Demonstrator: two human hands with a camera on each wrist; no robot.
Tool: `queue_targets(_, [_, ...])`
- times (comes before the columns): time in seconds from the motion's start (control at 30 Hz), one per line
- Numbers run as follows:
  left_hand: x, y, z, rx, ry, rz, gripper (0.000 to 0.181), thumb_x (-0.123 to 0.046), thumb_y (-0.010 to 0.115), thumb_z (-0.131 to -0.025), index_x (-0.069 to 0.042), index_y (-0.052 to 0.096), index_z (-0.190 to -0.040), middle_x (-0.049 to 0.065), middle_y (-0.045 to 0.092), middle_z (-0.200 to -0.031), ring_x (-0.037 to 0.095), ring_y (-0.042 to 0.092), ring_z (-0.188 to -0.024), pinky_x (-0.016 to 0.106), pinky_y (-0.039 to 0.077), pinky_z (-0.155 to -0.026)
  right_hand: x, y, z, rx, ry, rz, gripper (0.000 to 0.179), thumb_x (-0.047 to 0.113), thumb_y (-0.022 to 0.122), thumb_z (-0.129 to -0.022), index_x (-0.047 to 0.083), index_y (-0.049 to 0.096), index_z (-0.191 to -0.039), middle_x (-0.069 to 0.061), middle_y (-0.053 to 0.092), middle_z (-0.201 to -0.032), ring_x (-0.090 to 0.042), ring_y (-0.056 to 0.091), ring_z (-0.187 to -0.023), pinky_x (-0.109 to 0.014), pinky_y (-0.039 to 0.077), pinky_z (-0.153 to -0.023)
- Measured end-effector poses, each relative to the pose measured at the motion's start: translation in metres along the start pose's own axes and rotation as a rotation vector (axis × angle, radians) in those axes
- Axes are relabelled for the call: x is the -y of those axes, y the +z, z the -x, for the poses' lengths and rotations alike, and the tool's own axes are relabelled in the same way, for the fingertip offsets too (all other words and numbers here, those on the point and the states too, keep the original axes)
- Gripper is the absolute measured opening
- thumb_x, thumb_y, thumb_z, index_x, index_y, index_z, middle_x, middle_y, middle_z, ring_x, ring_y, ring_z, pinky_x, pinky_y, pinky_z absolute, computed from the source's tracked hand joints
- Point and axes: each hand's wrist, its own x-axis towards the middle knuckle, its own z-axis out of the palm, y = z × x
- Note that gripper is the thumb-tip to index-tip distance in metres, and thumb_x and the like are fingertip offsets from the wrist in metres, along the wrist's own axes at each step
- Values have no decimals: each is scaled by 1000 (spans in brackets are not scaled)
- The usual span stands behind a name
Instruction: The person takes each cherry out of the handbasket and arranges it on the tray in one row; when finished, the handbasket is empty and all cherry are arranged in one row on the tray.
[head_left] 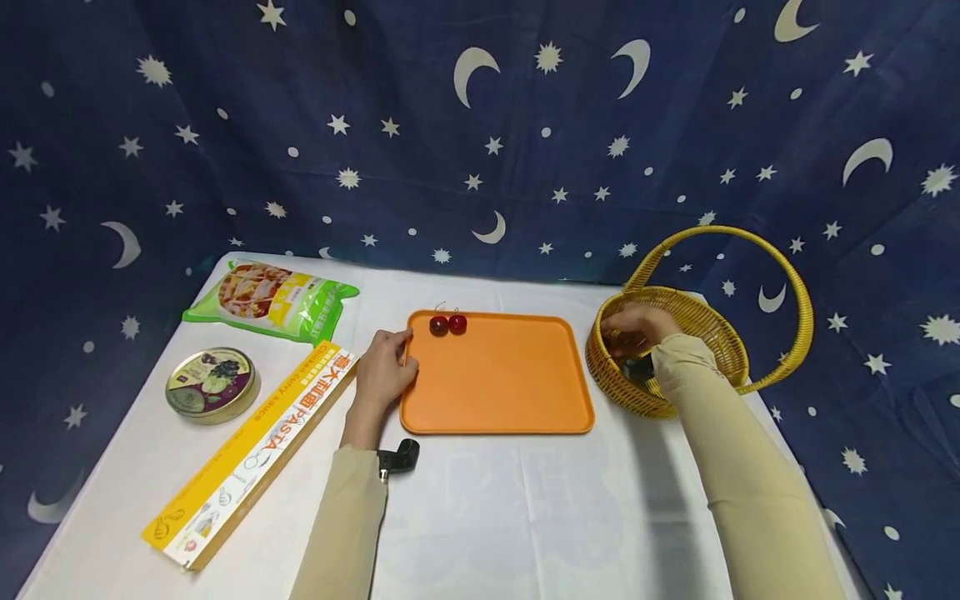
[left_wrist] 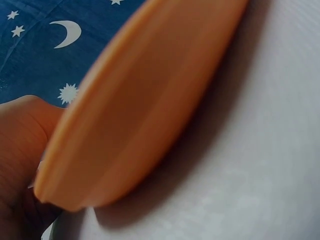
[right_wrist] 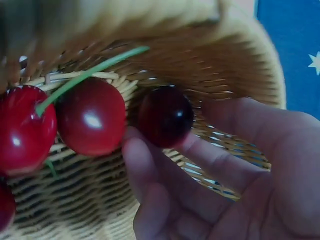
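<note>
My left hand (head_left: 384, 371) holds the left rim of an orange tray (head_left: 498, 375), and the left wrist view shows the tray's side close up. Two dark red cherries (head_left: 447, 325) lie in the tray's far left corner. On the right, my right hand (head_left: 643, 322) reaches down into a yellow wicker basket (head_left: 723, 337). Inside it, the curled fingers and thumb (right_wrist: 232, 112) surround a dark cherry (right_wrist: 166, 117). Beside that one are brighter red cherries (right_wrist: 92, 117), one with a green stem (right_wrist: 95, 72). Part of the basket's contents is hidden by my hand.
At the left lie a long yellow and white pasta box (head_left: 258, 450), a round tin (head_left: 212, 383) and a green food bag (head_left: 273, 300). The basket's tall handle (head_left: 802, 317) arches up and leans right. A dark blue star-patterned cloth (head_left: 420, 125) hangs behind the white tabletop (head_left: 495, 517).
</note>
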Motion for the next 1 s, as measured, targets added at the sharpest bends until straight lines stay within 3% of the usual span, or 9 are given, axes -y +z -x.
queue_targets(0.17, [-3,0,1,0,8,9,53,-9,65,-78,0,63,-130,19,58,-107,28,54,-79,41,43,-68,-6,-1,-2,-18,0,-16,25,22,51,-95,0,62,-92,-3,64,-70,-12,61,-65,-29,52,-69])
queue_targets(0.3, [-4,-1,1,3,10,8,53,-9,65,-78,1,63,-130,19,57,-106,28,54,-79,42,43,-69,-8,-2,-1,-53,-25,-106,21,19,56,-95,0,63,-92,-5,65,-70,-11,63,-62,-26,53,-65])
queue_targets(0.47, [-4,-2,1,9,1,6,53,-10,65,-78,1,63,-130,20,57,-107,30,54,-82,43,43,-71,-13,-1,2,-89,-126,-216,21,7,56,-95,-7,61,-110,-7,64,-75,-15,65,-63,-28,55,-66])
queue_targets(0.57, [-3,-3,1,11,-2,5,53,-10,65,-79,2,62,-130,20,57,-108,31,54,-84,45,44,-73,-14,2,5,-103,-190,-224,32,4,58,-94,-11,54,-122,-5,64,-80,-14,64,-65,-31,56,-69])
queue_targets(0.63, [-2,-3,2,14,-4,5,53,-10,65,-79,2,62,-130,21,57,-108,32,55,-85,45,44,-74,-15,4,7,-126,-208,-209,35,5,62,-92,-11,54,-122,-3,65,-80,-14,63,-66,-33,56,-71])
queue_targets(0.77, [-1,-3,3,18,-5,1,52,-10,64,-79,2,62,-130,21,57,-108,32,55,-85,45,44,-73,-17,8,14,-215,-221,-169,35,9,73,-86,-6,57,-113,0,66,-73,-14,64,-67,-35,55,-71])
queue_targets(0.9, [-1,-2,3,10,6,5,52,-10,63,-78,2,63,-129,21,57,-108,32,55,-84,45,44,-72,-15,7,23,-327,-296,-130,36,6,73,-85,-9,56,-112,2,62,-68,-10,60,-62,-31,52,-63])
queue_targets(1.0, [-2,-2,2,-1,12,11,52,-10,64,-78,2,63,-129,21,57,-108,33,56,-84,46,45,-72,-7,5,30,-397,-357,-126,40,7,72,-86,-11,52,-117,1,60,-78,-7,58,-65,-29,51,-64])
